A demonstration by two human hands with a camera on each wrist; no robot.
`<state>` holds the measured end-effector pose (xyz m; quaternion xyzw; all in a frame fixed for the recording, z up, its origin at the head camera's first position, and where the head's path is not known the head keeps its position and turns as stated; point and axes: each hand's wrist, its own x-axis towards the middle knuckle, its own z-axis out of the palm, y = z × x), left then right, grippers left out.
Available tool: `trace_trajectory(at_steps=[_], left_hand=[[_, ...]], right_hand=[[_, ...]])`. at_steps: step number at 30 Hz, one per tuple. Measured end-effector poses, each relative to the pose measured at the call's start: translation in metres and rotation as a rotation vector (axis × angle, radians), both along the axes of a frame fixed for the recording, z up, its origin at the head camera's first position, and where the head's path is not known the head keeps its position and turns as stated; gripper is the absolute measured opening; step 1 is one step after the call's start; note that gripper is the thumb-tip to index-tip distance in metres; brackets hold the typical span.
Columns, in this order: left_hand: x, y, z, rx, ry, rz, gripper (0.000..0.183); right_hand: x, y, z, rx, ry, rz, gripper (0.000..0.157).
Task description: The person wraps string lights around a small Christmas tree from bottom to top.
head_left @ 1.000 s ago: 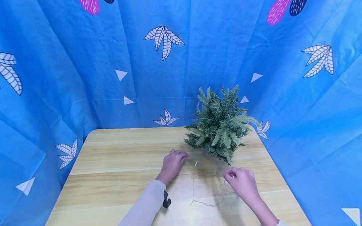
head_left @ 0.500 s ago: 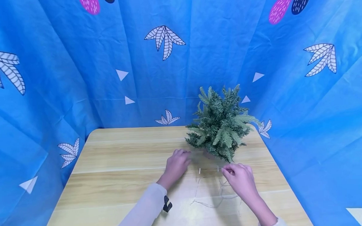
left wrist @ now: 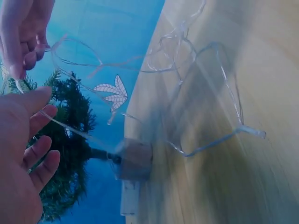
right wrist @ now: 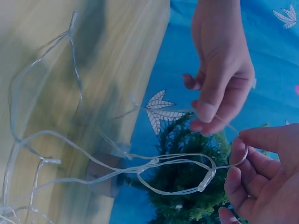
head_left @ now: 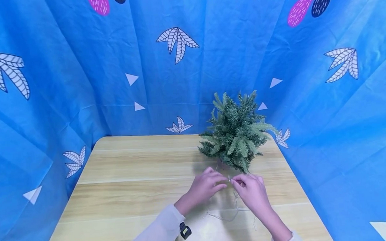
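A string of clear fairy lights (head_left: 226, 218) trails over the table and up to both hands. My right hand (head_left: 251, 189) pinches its thin wire between thumb and forefinger. Just left of it, my left hand (head_left: 208, 185) is at the same wire, its thumb and forefinger apart in the head view. In the left wrist view the wire passes behind the left thumb (left wrist: 37, 99). Loops with small clear bulbs (right wrist: 205, 181) hang below the hands. Right behind them stands a small artificial pine tree (head_left: 236, 133), its pot (right wrist: 103, 175) partly hidden by branches in the head view.
The pale wood table (head_left: 128, 186) has blue patterned cloth (head_left: 114, 48) hanging behind it and at both sides. The tree stands near the table's back right corner. A small white box-shaped piece (left wrist: 130, 198) shows beside the pot in the left wrist view.
My left hand has moved right, from beside the pot to the wire close by my right hand. The right hand has shifted slightly left, still pinching the fairy lights.
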<state>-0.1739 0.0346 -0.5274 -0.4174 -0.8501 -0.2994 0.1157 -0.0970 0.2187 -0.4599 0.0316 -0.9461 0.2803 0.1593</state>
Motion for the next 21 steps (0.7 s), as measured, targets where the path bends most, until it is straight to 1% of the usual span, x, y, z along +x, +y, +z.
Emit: trace_trajectory(at_steps=[3, 5, 10, 12, 14, 17, 19, 21], left_hand=[[-0.001, -0.004, -0.003, 0.02, 0.014, 0.023, 0.018], [-0.003, -0.008, -0.005, 0.024, 0.019, 0.046, 0.015], [-0.01, -0.023, -0.01, -0.017, -0.012, 0.09, 0.013], [-0.012, -0.03, -0.012, -0.038, -0.01, 0.105, 0.012], [-0.015, -0.036, -0.014, -0.039, 0.019, 0.118, 0.012], [-0.021, -0.044, -0.016, -0.021, 0.098, 0.148, 0.011], [-0.026, -0.049, -0.015, 0.009, 0.134, 0.17, 0.01], [-0.032, -0.053, -0.012, 0.037, 0.149, 0.194, 0.01]], right_hand=[[0.002, -0.001, 0.002, 0.022, 0.009, 0.0, 0.007], [0.004, 0.0, 0.003, 0.035, 0.01, -0.004, 0.006], [0.007, 0.005, 0.007, 0.048, -0.002, -0.023, 0.006], [0.008, 0.008, 0.008, 0.052, -0.009, -0.027, 0.006], [0.009, 0.011, 0.01, 0.051, -0.021, -0.03, 0.006], [0.011, 0.014, 0.014, 0.05, -0.038, -0.027, 0.005], [0.013, 0.016, 0.016, 0.05, -0.053, -0.021, 0.005], [0.015, 0.017, 0.018, 0.059, -0.068, -0.017, 0.005]])
